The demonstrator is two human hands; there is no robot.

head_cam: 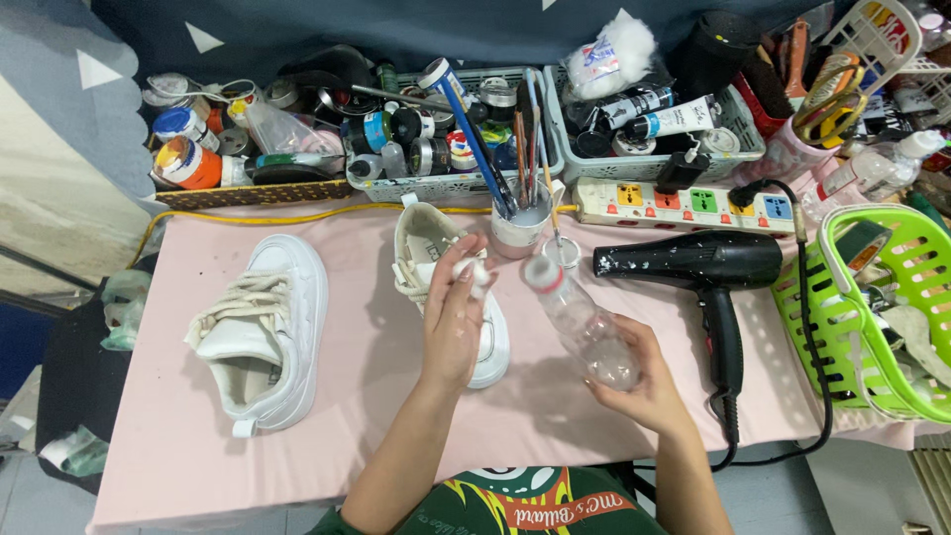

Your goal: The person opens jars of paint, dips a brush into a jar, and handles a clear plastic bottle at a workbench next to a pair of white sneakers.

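My left hand [453,317] is raised over a white sneaker [492,342] in the middle of the pink table [371,396] and pinches a small white cotton wad [472,271] in its fingertips. My right hand [639,381] grips the base of a clear plastic bottle [580,317], tilted so its capless mouth points toward the cotton. A second white sneaker [263,327] with loose laces lies to the left, apart from both hands.
A black hair dryer [708,272] lies right of the bottle, its cord running off the table edge. A cup of paintbrushes [520,223], a power strip [693,203], grey baskets of paint tubes and jars [446,139] line the back. A green basket [882,307] stands far right.
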